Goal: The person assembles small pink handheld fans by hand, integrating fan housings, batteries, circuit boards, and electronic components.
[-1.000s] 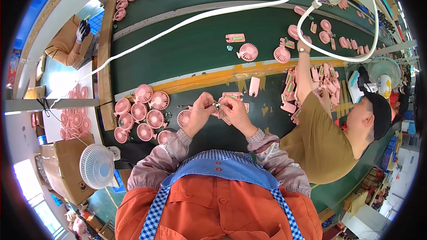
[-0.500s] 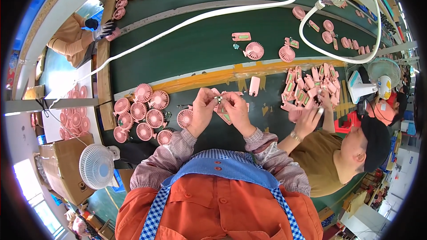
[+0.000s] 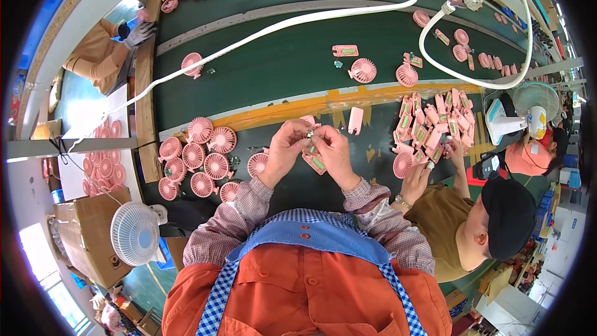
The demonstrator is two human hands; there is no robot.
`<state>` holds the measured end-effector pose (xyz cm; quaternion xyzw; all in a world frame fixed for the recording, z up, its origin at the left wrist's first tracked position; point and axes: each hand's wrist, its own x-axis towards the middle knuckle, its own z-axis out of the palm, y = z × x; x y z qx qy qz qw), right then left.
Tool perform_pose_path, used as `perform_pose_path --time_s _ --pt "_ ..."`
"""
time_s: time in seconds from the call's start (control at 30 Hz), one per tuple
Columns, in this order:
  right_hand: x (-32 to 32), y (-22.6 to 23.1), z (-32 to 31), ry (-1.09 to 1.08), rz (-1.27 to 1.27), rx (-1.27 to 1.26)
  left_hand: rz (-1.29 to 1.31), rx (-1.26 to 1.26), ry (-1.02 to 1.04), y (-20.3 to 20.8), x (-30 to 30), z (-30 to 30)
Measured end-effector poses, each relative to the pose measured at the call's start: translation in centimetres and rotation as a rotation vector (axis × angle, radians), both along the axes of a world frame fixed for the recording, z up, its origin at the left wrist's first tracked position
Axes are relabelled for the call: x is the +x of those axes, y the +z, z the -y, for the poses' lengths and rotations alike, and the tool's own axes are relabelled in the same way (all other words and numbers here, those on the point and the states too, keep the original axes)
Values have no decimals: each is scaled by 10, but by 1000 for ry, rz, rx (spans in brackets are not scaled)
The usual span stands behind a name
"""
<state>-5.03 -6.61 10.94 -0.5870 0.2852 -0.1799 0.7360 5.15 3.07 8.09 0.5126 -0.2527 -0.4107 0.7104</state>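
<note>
My left hand (image 3: 288, 151) and my right hand (image 3: 334, 154) meet over the dark bench, fingertips pinched together. Between them is a small part (image 3: 310, 132) with a light, shiny surface, too small to make out its kind. Just below the fingers lies a pink handle shell (image 3: 317, 163) with a green strip in it, partly hidden by my right hand. A pink fan head (image 3: 258, 165) rests beside my left hand. Beyond my right hand lies a flat pink cover (image 3: 356, 121). Another pink piece (image 3: 306, 119) shows behind my fingers.
Several pink fan heads (image 3: 202, 155) cluster at left. Pink handle shells (image 3: 429, 126) are heaped at right, where a co-worker's hands (image 3: 418, 183) work. A green belt (image 3: 267, 56) carries fan parts beyond the yellow-taped edge (image 3: 298, 106). A white cable (image 3: 280, 23) crosses above.
Parts on the belt have shifted right, and a fan head has appeared at its left. The co-worker's hands moved lower, beside a pink fan head. My hands stay together, their grip slightly turned.
</note>
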Motion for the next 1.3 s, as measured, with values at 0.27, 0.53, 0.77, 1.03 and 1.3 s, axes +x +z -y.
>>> perform_pose_path --time_s 0.27,0.53,0.77,1.03,1.3 --pt "0 9 3 37 -74 -252 486 63 112 3 1 -2" --pt "0 11 12 99 -131 -928 573 170 135 9 4 -4" --pt "2 11 20 131 -152 -732 365 154 57 11 8 -5" --pt "2 14 34 298 -181 -558 178 155 -35 16 10 -7" --pt "4 33 51 518 -322 -566 410 192 -64 24 10 -6"
